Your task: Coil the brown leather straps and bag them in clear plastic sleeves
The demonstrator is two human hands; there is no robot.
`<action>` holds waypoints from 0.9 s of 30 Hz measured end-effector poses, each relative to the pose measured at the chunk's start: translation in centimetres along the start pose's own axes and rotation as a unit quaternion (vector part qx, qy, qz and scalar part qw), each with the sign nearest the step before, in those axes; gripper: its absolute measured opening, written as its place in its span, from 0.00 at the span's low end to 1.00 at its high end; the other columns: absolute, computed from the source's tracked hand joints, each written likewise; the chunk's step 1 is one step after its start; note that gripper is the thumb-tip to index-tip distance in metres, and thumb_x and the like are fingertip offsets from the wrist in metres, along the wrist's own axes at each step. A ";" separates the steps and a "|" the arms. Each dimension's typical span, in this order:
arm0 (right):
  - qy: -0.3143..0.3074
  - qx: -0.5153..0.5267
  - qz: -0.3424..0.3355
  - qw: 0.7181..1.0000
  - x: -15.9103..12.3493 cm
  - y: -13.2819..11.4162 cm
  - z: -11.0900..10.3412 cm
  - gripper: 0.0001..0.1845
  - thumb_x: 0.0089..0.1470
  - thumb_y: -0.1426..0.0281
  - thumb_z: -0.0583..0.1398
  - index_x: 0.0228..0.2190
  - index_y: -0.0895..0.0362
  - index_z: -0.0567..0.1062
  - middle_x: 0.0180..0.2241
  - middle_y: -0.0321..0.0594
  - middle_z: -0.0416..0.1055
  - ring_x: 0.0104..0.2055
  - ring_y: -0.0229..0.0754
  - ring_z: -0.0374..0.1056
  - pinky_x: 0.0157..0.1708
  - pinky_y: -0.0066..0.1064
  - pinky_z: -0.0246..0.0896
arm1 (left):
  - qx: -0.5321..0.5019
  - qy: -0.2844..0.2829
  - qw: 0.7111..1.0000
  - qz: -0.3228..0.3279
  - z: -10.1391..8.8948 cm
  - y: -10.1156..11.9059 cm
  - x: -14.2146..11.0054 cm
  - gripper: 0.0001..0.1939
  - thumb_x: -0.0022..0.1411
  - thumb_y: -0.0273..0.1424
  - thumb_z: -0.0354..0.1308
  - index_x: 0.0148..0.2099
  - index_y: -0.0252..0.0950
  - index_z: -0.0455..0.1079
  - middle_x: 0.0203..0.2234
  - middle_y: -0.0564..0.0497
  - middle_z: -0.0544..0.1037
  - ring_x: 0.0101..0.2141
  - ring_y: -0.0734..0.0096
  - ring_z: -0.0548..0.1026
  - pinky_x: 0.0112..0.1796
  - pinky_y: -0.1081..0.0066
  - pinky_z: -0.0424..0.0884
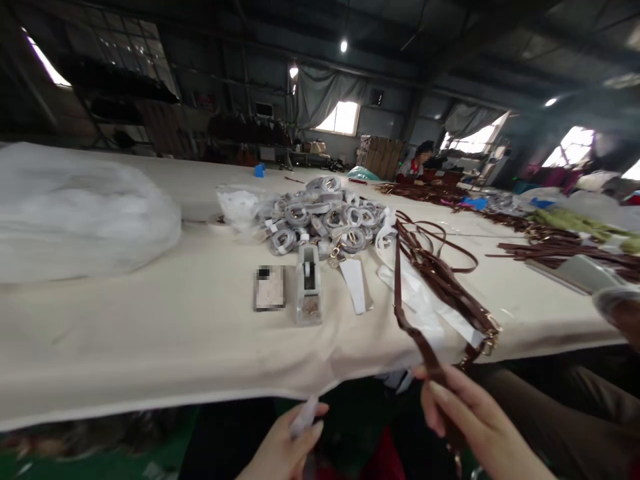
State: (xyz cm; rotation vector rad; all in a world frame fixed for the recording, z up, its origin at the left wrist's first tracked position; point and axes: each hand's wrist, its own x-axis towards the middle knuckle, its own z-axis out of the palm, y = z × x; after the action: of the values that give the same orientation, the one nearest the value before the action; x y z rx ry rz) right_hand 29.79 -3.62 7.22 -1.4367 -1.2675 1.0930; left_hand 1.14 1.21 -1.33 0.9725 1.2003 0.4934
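Strap (430,357) in the right hand (467,410), whitish piece (303,419) in the left hand (285,443), both hands off the near edge of the tabletop (150,333).
The right grip is closed on the brown strap, pinched between thumb and fingers; from there the strap runs far over the near edge, beside the strap bundle (453,293) lying on the right. The left grip is closed on the whitish piece, whose material cannot be determined. On the tabletop, the tape dispenser (309,293) stands near the middle, with a white card (354,285) just right of it. Directly beyond lies a pile of wrapped coils (325,217); a large translucent bag (83,213) occupies the left.
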 end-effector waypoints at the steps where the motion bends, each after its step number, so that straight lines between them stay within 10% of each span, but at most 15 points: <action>1: -0.052 -0.025 0.021 0.998 -0.5 1.2 2.4 0.20 0.64 0.54 0.53 0.48 0.54 0.72 0.24 0.35 0.70 0.24 0.40 0.66 0.24 0.29 0.61 | -0.036 -0.026 0.999 0.010 0.1 -0.4 0.2 0.32 0.53 0.58 0.62 0.46 0.35 0.74 0.13 0.62 0.62 0.15 0.75 0.64 0.22 0.72 0.67; 7: -0.252 -0.201 -0.073 0.944 -1.7 6.0 13.2 0.14 0.64 0.69 0.51 0.42 0.54 0.76 0.39 0.43 0.78 0.41 0.46 0.74 0.45 0.34 0.67 | -0.160 -0.076 0.984 0.011 0.9 -1.2 0.1 0.36 0.51 0.61 0.59 0.40 0.30 0.76 0.29 0.45 0.80 0.31 0.65 0.77 0.35 0.68 0.72; 12: -0.270 -0.221 -0.044 0.936 -2.3 6.8 14.2 0.12 0.57 0.75 0.55 0.39 0.55 0.77 0.44 0.45 0.77 0.47 0.49 0.73 0.50 0.37 0.64 | -0.124 -0.111 0.985 0.045 0.7 -1.8 -0.2 0.32 0.56 0.58 0.57 0.40 0.31 0.72 0.25 0.48 0.78 0.27 0.68 0.75 0.31 0.70 0.69; 18: -0.148 0.165 0.091 0.971 -0.9 7.3 10.7 0.22 0.49 0.68 0.65 0.48 0.52 0.76 0.43 0.43 0.78 0.42 0.48 0.72 0.46 0.39 0.66 | 0.068 -0.174 0.973 0.139 -0.2 -1.5 -1.2 0.15 0.67 0.41 0.47 0.35 0.36 0.65 0.17 0.58 0.68 0.20 0.73 0.69 0.27 0.73 0.65; 23: 0.035 0.487 0.218 0.845 0.5 6.7 9.7 0.17 0.48 0.63 0.68 0.40 0.57 0.80 0.34 0.39 0.78 0.37 0.41 0.72 0.49 0.37 0.68 | 0.363 -0.141 0.896 0.213 0.2 -0.7 -2.7 0.08 0.55 0.23 0.51 0.37 0.38 0.67 0.31 0.51 0.77 0.34 0.63 0.77 0.35 0.70 0.69; 27: 0.121 0.533 0.207 0.812 0.6 5.7 10.4 0.13 0.44 0.72 0.71 0.35 0.57 0.79 0.19 0.25 0.63 0.20 0.30 0.59 0.37 0.28 0.72 | 0.465 -0.163 0.839 0.230 1.0 -1.2 -2.9 0.11 0.57 0.25 0.51 0.43 0.38 0.67 0.41 0.46 0.79 0.42 0.56 0.77 0.43 0.63 0.71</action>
State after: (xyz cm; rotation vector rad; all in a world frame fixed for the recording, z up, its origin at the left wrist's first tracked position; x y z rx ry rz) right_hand 20.79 -2.64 -0.48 -0.8891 -0.0134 1.4904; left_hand 0.94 -2.04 -0.64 2.1243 0.8572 0.0578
